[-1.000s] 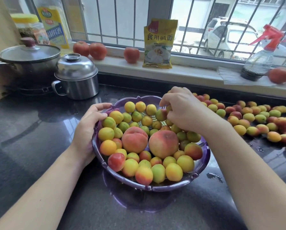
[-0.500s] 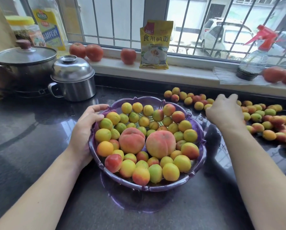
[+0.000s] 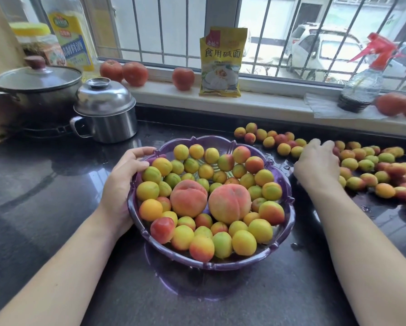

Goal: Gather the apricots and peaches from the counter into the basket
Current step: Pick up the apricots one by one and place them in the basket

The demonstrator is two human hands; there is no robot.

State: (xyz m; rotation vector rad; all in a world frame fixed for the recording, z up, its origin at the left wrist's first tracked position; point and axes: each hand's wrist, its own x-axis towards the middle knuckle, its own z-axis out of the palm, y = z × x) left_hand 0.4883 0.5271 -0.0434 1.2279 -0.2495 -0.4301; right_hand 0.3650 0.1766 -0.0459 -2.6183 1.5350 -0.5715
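The scalloped purple plastic basket sits heaped with smooth apricots and two fuzzy peaches. The left hand curls round its left rim. The right hand, right of the basket, lies knuckles-up over loose apricots on the glossy counter (its grasp cannot be told).

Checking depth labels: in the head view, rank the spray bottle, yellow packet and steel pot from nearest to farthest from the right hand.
1. Spray bottle, on the sill, up and to the right of the right hand.
2. Yellow packet, on the sill, up and to the left.
3. Steel pot, far left on the counter, beyond the basket.
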